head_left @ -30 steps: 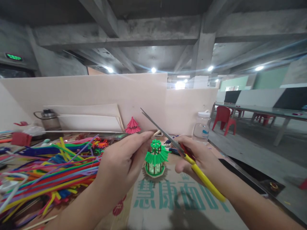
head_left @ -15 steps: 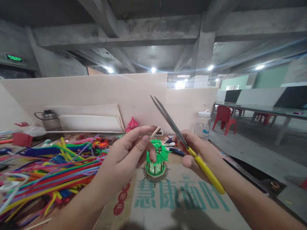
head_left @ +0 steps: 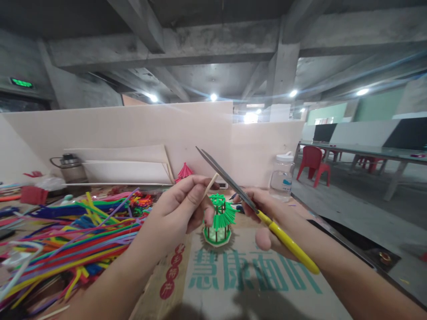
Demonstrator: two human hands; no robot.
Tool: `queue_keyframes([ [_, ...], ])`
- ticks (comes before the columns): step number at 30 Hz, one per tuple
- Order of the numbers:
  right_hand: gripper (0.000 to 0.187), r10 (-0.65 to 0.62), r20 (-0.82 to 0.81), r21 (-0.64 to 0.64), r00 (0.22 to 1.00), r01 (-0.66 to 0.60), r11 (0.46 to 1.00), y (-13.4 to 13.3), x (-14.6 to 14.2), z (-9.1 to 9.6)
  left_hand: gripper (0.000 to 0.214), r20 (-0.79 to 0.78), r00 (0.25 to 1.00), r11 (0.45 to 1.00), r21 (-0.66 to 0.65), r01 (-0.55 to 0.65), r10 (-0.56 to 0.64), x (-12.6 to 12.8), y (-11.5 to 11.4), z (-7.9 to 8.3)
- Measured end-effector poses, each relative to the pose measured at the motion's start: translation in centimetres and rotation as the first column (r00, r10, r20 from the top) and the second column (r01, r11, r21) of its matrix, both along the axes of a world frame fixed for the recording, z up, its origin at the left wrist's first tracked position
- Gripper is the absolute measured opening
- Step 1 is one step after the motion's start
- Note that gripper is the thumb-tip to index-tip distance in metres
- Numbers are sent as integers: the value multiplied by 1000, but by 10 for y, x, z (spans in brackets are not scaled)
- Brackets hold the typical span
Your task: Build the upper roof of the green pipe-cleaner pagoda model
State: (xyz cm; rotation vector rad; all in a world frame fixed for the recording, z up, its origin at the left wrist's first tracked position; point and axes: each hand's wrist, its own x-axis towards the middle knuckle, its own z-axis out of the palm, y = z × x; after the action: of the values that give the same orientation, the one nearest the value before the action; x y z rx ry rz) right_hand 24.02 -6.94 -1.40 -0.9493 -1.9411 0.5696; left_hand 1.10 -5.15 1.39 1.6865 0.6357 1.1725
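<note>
Between the thumb and fingertips of my left hand (head_left: pixel 180 205) is a short pale wooden stick (head_left: pixel 211 184), tilted with its free end up. My right hand (head_left: pixel 271 209) grips a pair of scissors (head_left: pixel 228 178) with yellow handles. Their blades slant up to the left, nearly together, and pass close by the stick's upper end; whether they touch it I cannot tell. Below and behind my left fingers stands a small green pavilion model (head_left: pixel 216 235) with brown posts and a fringed green roof, partly hidden by that hand.
Many coloured pipe cleaners (head_left: pixel 90 240) are heaped on the left. A printed cardboard sheet (head_left: pixel 253 275) lies in front of me. Farther back are a pink pointed roof piece (head_left: pixel 184 171), a clear jar (head_left: pixel 282 178), a dark bottle (head_left: pixel 70 168) and a pale partition (head_left: pixel 150 124).
My right hand has brought the scissors down and to the left, so the blades lie nearer the stick's tip. My left hand has barely shifted and keeps the stick.
</note>
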Motion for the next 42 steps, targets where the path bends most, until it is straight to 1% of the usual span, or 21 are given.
queue_keyframes([
  [2, 39, 4, 18, 6, 1000, -4, 1000, 0, 0, 1, 35, -38, 999, 999, 39, -34, 35, -1, 2, -2],
  [4, 42, 19, 40, -14, 999, -18, 1000, 2, 2, 3, 34, -72, 993, 990, 112, -90, 98, -1, 3, -3],
  [7, 41, 9, 53, -72, 999, -5, 997, 5, 6, 5, 29, -116, 972, 955, 240, -174, 207, 0, 3, -5],
  [10, 36, -24, 50, -106, 998, 29, 994, 4, 5, 8, 28, -153, 960, 940, 289, -182, 233, 0, 3, -6],
  [13, 32, -35, 66, -131, 997, 44, 990, 0, 1, 14, 27, -164, 963, 948, 273, -164, 214, 1, 3, -6],
  [16, 37, -35, 95, -140, 995, 48, 989, -2, -1, 17, 29, -182, 956, 945, 275, -174, 229, 0, 5, -7],
  [18, 36, -76, 168, -93, 983, 92, 991, -1, 1, 17, 31, -194, 950, 942, 281, -185, 245, 0, 7, -8],
  [20, 33, -140, 245, -20, 959, 149, 989, 1, 4, 15, 32, -199, 948, 943, 273, -188, 247, -1, 8, -9],
  [22, 39, -168, 292, 15, 942, 171, 985, 4, 7, 13, 33, -200, 949, 946, 265, -186, 242, -1, 10, -10],
  [25, 50, -204, 329, 39, 922, 203, 978, 8, 9, 9, 32, -203, 947, 944, 272, -189, 248, -1, 12, -11],
  [28, 52, -289, 325, 92, 900, 274, 957, 16, 8, 2, 32, -200, 948, 946, 264, -190, 247, 0, 17, -12],
  [29, 51, -282, 319, 99, 905, 264, 959, 19, 7, -1, 32, -194, 951, 949, 253, -188, 240, 0, 19, -12],
  [32, 48, -194, 294, 103, 936, 170, 980, 29, 3, -9, 34, -168, 968, 970, 188, -156, 188, 1, 27, -13],
  [34, 45, -212, 276, 116, 938, 186, 976, 35, 4, -11, 37, -147, 976, 979, 151, -137, 159, -1, 34, -13],
  [37, 39, -310, 244, 109, 919, 291, 950, 45, 18, -9, 36, -142, 974, 970, 190, -150, 178, -4, 42, -12],
  [39, 41, -349, 240, 85, 906, 338, 937, 57, 35, -8, 31, -200, 961, 960, 239, -144, 193, -6, 46, -13],
  [40, 44, -385, 251, 84, 888, 376, 923, 65, 46, -8, 29, -246, 951, 959, 255, -121, 185, -7, 47, -14],
  [42, 48, -416, 368, 62, 832, 424, 904, 80, 68, -11, 31, -355, 923, 960, 276, -46, 146, -5, 48, -17],
])
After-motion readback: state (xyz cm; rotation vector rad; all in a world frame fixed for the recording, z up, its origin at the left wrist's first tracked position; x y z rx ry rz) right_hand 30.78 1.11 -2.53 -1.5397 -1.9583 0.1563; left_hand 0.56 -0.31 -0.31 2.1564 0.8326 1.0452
